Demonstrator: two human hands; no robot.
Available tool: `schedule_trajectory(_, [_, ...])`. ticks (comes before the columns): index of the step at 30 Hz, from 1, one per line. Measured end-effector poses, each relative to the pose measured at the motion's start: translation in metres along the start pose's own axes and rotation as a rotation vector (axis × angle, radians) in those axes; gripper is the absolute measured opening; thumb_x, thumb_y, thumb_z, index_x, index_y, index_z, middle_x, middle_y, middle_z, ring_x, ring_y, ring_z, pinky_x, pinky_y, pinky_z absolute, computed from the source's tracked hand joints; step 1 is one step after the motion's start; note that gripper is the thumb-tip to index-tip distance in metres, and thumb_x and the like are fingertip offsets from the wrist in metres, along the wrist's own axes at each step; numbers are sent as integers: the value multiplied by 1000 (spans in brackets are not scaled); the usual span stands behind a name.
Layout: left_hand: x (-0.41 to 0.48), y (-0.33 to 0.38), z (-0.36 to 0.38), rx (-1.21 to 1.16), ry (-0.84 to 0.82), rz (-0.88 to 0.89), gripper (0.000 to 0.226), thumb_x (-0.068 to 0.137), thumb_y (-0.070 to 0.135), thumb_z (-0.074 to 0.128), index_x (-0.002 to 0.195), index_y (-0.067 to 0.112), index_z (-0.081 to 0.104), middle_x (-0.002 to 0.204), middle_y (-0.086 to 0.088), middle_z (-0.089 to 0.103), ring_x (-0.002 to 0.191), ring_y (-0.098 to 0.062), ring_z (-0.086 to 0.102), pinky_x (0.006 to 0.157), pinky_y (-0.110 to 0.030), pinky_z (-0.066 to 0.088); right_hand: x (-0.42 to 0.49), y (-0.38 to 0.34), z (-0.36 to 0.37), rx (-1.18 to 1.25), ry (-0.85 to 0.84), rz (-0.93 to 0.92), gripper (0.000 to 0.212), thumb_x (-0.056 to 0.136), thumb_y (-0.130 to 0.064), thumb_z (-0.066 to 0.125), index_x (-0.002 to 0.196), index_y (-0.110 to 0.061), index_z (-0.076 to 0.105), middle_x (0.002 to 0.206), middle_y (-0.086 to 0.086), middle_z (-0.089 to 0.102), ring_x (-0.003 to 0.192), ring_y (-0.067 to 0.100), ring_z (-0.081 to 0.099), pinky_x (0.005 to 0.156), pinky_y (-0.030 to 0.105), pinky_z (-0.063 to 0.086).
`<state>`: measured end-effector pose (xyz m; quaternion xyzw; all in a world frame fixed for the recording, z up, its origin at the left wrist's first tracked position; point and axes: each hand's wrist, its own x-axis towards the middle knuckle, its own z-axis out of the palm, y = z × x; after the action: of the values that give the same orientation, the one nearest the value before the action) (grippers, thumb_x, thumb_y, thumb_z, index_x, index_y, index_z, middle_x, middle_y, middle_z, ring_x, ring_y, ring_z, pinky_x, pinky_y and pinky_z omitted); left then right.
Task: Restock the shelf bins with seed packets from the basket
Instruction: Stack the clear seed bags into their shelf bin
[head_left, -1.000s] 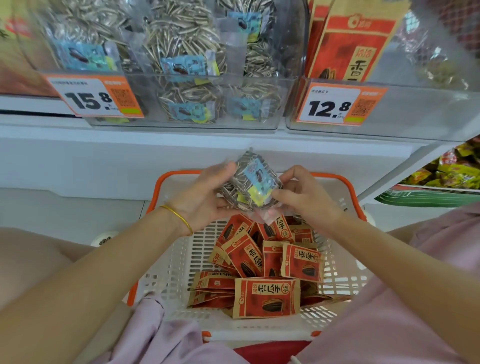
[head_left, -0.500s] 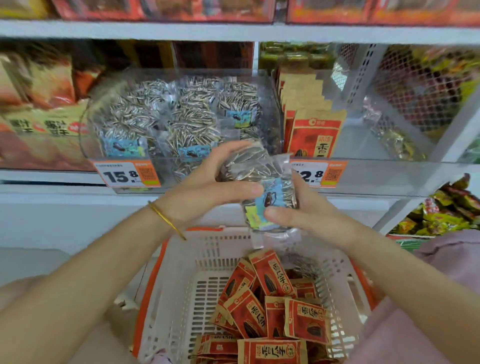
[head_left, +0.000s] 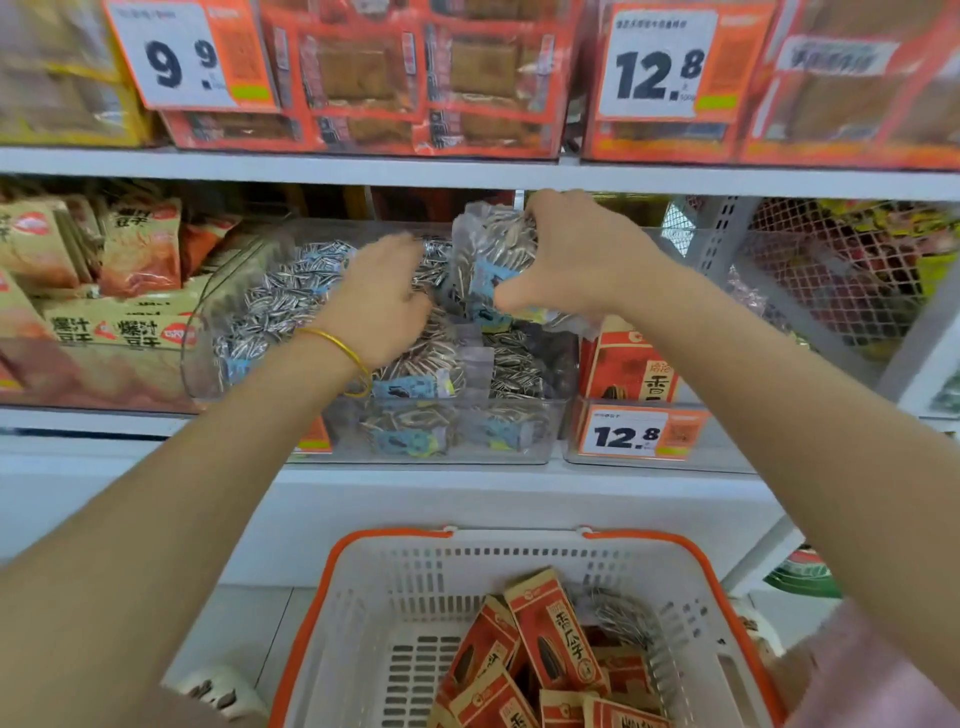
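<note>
My right hand (head_left: 574, 254) grips a clear packet of striped sunflower seeds (head_left: 491, 254) with a blue label, holding it upright over the clear shelf bin (head_left: 447, 452). That bin holds several packets of the same kind. My left hand (head_left: 379, 296), with a gold bangle at the wrist, reaches into the bin and rests on the packets there; its fingers are hidden behind the hand. Below stands the white basket with an orange rim (head_left: 374, 613), holding several red and tan seed packets (head_left: 550, 639) and one clear seed packet (head_left: 623, 618).
To the right, a second clear bin (head_left: 644, 462) with a 12.8 price tag holds red seed packets (head_left: 628, 369). Tan snack bags (head_left: 119, 291) fill the bin to the left. The shelf above carries orange boxed snacks (head_left: 415, 78). A white mesh divider (head_left: 810, 275) stands at the right.
Both hands rose from above the basket to the shelf bin. The right hand now carries the clear packet alone; the left hand has let go and reached into the bin.
</note>
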<state>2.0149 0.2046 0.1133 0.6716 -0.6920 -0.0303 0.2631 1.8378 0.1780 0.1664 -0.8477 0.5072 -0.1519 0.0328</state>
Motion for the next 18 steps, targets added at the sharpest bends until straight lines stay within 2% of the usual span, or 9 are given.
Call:
schedule_trajectory(1, [3, -1, 6, 123, -55, 43, 71, 76, 39, 18, 122, -4, 50, 129, -22, 47, 124, -35, 40, 105, -43, 30, 6, -5, -1, -135, -39, 3, 57, 69, -49, 67, 103, -12, 41, 99, 5, 42, 85, 27, 49, 63, 33, 38])
schedule_trajectory(2, [6, -4, 11, 206, -141, 36, 76, 73, 42, 13, 123, -2, 49, 130, -20, 46, 125, -34, 39, 105, -46, 31, 11, -10, -1, -248, -91, 2, 52, 70, -50, 66, 96, -10, 42, 97, 5, 43, 83, 27, 49, 63, 33, 38])
schedule_trajectory(3, [10, -9, 17, 277, -205, 6, 74, 77, 42, 12, 132, 3, 42, 139, -16, 40, 131, -31, 33, 109, -47, 27, 17, -16, -1, -335, -156, 2, 47, 72, -48, 65, 88, -9, 45, 94, 4, 47, 81, 26, 51, 61, 33, 38])
schedule_trajectory(5, [12, -13, 23, 379, -331, -73, 63, 92, 39, 14, 148, 13, 19, 157, -8, 14, 144, -24, 13, 117, -46, 13, 33, -22, 1, -431, -318, -1, 39, 74, -46, 64, 79, -10, 50, 94, 4, 55, 81, 26, 56, 61, 31, 42])
schedule_trajectory(7, [11, -13, 24, 397, -366, -80, 57, 98, 35, 16, 151, 18, 7, 159, -5, 0, 146, -21, 3, 118, -43, 7, 47, -22, 2, -440, -477, 1, 44, 80, -45, 61, 100, -6, 55, 109, 8, 54, 94, 28, 57, 71, 34, 45])
schedule_trajectory(9, [11, -15, 22, 393, -378, -68, 55, 99, 34, 15, 151, 18, 4, 159, -5, -3, 146, -19, 0, 119, -42, 5, 56, -20, 1, -436, -548, -6, 57, 84, -43, 59, 125, -6, 46, 125, 11, 47, 104, 30, 53, 75, 37, 42])
schedule_trajectory(12, [11, -17, 18, 391, -413, -58, 54, 100, 33, 15, 150, 19, 2, 159, -4, -5, 146, -19, -2, 119, -41, 4, 64, -19, 0, -465, -543, -60, 68, 80, -45, 60, 134, -9, 42, 135, 11, 44, 111, 30, 49, 76, 38, 40])
schedule_trajectory(18, [12, -20, 15, 373, -437, -45, 54, 100, 32, 15, 150, 19, 1, 158, -4, -7, 146, -17, -4, 119, -39, 4, 68, -17, 4, -412, -549, -49, 72, 80, -41, 60, 139, -7, 36, 140, 13, 40, 121, 32, 45, 77, 38, 40])
